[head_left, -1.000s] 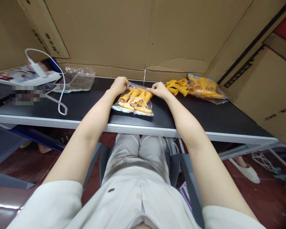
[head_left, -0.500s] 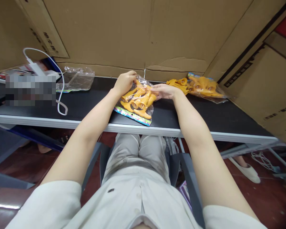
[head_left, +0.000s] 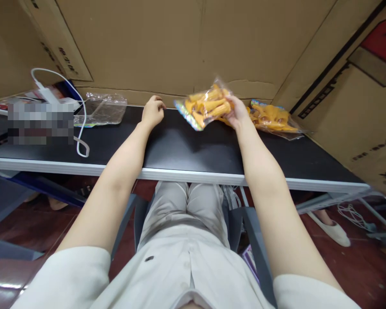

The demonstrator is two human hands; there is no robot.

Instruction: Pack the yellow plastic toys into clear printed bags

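Note:
My right hand (head_left: 236, 112) grips a clear bag of yellow plastic pieces (head_left: 205, 106) and holds it up above the black table (head_left: 186, 150), near the back. My left hand (head_left: 152, 110) rests on the table to the left of the bag, with its fingers loosely curled and nothing in them. Just right of my right hand lies another filled bag of yellow pieces (head_left: 272, 118), with a few loose yellow pieces beside it, partly hidden by the hand.
Empty clear bags (head_left: 103, 108) lie at the back left. A white cable (head_left: 79, 128) loops over the table beside papers and a white box. Cardboard sheets (head_left: 180, 43) wall in the back and right side. Another person's foot (head_left: 330, 229) shows under the table.
My left hand let go of the bag and settled on the table. My right hand lifted the bag and carried it up and to the right.

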